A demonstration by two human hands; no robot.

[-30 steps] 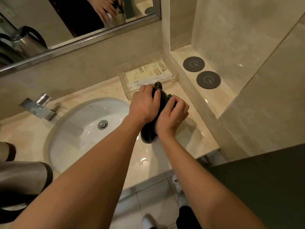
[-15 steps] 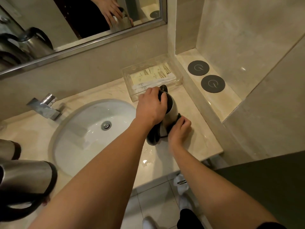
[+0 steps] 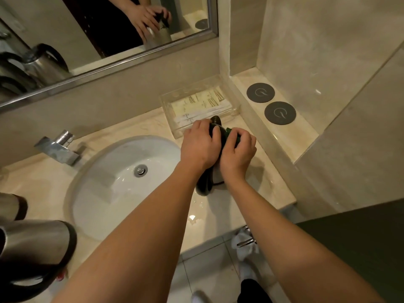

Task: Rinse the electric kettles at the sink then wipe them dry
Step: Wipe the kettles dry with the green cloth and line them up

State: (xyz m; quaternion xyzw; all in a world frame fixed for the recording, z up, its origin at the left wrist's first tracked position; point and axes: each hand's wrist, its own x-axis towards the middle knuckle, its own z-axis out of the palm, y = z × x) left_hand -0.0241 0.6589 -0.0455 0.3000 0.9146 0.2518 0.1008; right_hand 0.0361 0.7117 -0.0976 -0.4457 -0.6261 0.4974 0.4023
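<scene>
Steel and black plastic show between my hands: the kettle (image 3: 215, 178) stands on the marble counter (image 3: 258, 189), just right of the white sink (image 3: 113, 184) and just in front of the clear plastic tray (image 3: 175, 101). My left hand (image 3: 200, 147) is clamped over its top, fingers curled round the dark lid. My right hand (image 3: 238, 156) is closed on a green cloth (image 3: 232, 134) and presses it against the kettle's upper side. The two hands touch each other.

That tray holds flat pale packets (image 3: 201, 107) lying side by side; I cannot read their print. The sink bowl holds no standing water that I can see, its metal drain (image 3: 140, 170) bare. Two more steel kettles (image 3: 32, 243) stand at the counter's left edge. On the raised ledge to the right lie two round dark coasters (image 3: 270, 102).
</scene>
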